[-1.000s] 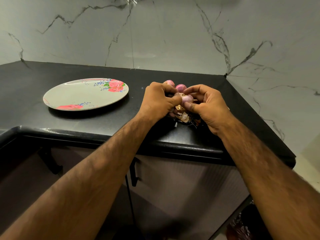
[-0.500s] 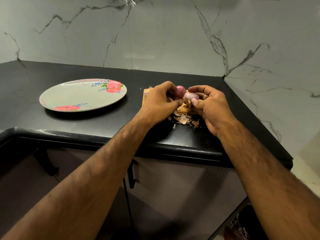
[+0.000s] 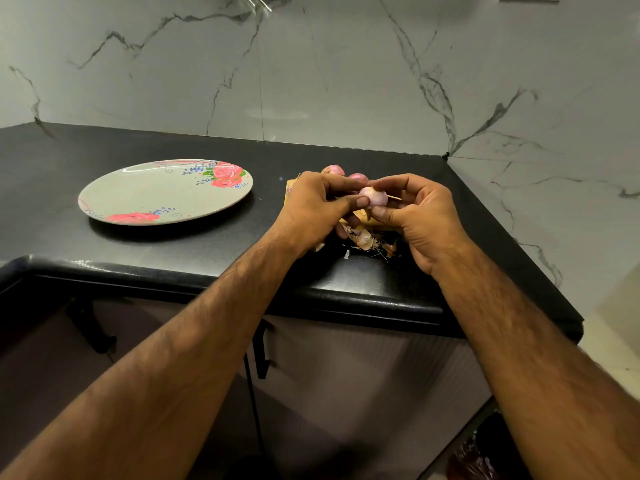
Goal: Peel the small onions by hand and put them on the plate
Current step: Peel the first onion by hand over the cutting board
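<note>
The left hand (image 3: 322, 206) and right hand (image 3: 415, 211) both pinch one small onion (image 3: 374, 196) above the surface (image 3: 207, 245), the plate (image 3: 138, 188) at nine o'clock. It seems light, firm and slippery; holding its ends is safer.

The left hand (image 3: 318, 206) covers the lower parts of two onions (image 3: 334, 169) behind it and most of a yellowish flat thing (image 3: 289, 192), which cannot be named. With the right hand (image 3: 415, 216) it hides the far side of the held onion (image 3: 374, 196) and part of the peel heap (image 3: 365, 239). A reddish thing (image 3: 467, 459) in the lower right corner is too dark to tell.
</note>
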